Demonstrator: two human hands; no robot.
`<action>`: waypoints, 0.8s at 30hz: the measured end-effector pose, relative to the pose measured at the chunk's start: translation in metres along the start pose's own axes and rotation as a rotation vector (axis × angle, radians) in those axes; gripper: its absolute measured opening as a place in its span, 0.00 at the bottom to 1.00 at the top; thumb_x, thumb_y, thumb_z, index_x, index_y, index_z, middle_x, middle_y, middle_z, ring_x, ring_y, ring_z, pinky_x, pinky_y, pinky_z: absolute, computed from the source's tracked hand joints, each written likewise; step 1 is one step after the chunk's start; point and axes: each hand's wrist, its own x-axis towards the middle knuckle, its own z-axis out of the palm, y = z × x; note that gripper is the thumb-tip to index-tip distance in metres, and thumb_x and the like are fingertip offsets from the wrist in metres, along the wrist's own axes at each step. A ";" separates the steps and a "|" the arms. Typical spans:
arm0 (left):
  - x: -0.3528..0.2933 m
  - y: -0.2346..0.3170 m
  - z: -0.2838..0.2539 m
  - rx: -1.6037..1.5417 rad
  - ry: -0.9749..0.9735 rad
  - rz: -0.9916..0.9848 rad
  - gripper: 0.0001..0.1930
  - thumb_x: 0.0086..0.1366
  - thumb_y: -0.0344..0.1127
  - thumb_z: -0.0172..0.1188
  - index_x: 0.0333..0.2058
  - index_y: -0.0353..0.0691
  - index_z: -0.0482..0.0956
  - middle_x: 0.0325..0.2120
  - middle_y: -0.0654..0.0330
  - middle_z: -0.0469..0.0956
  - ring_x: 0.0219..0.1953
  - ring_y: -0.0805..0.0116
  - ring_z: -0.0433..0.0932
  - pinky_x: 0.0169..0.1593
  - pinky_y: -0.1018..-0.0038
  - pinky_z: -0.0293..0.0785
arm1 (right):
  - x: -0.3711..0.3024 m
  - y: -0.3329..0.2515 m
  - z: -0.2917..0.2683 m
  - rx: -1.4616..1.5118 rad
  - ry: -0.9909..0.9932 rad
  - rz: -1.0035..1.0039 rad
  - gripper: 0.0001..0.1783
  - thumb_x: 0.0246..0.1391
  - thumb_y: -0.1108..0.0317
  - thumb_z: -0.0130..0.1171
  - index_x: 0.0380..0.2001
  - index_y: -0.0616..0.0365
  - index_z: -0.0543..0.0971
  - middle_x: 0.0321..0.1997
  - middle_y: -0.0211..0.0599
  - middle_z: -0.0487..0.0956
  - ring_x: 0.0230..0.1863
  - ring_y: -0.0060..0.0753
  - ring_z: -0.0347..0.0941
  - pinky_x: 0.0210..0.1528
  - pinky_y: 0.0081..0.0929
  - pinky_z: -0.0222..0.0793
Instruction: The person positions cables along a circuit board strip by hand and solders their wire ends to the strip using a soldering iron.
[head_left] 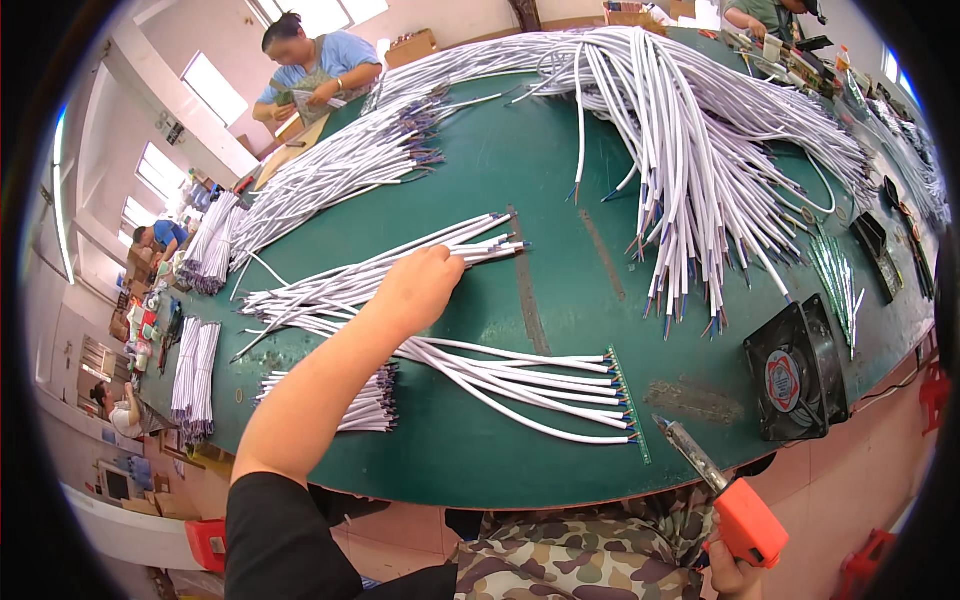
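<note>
My left hand (420,287) reaches across the green table, its fingers closed around white cables (350,277) that lie loosely grouped under it. Near the table's front edge, my right hand (733,574) grips a red-handled soldering gun (752,522), its metal tip pointing up and left. Close to that tip lies a narrow green circuit board strip (630,405). Several white cables (540,395) end at the strip with their coloured wires touching it. A shorter stack of white cables (365,402) lies partly behind my left forearm.
A large heap of white cables (650,130) covers the far side. A black fan (795,372) stands at the right edge, near loose green strips (835,280) and a black tray (876,255). Tied cable bundles (195,375) lie at the left. A person (318,75) works across the table.
</note>
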 end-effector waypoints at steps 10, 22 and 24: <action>0.001 0.017 -0.012 -0.360 0.073 0.035 0.11 0.57 0.21 0.59 0.40 0.35 0.81 0.30 0.53 0.76 0.34 0.55 0.79 0.40 0.63 0.76 | -0.025 0.033 -0.002 0.109 0.100 -0.054 0.17 0.56 0.75 0.56 0.49 0.70 0.77 0.36 0.40 0.81 0.31 0.27 0.76 0.36 0.27 0.73; -0.018 0.169 -0.050 -1.075 -0.139 0.552 0.21 0.62 0.20 0.61 0.53 0.43 0.81 0.31 0.58 0.69 0.34 0.61 0.71 0.39 0.68 0.70 | -0.015 0.002 -0.001 -0.088 0.239 -0.034 0.05 0.45 0.68 0.66 0.27 0.54 0.83 0.25 0.31 0.82 0.26 0.40 0.78 0.29 0.33 0.72; -0.019 0.172 -0.049 -1.088 -0.137 0.501 0.20 0.63 0.21 0.61 0.54 0.43 0.80 0.31 0.58 0.70 0.34 0.60 0.73 0.39 0.68 0.70 | -0.019 0.003 -0.002 -0.111 0.235 -0.027 0.05 0.45 0.68 0.66 0.27 0.54 0.83 0.25 0.31 0.82 0.25 0.40 0.78 0.29 0.33 0.72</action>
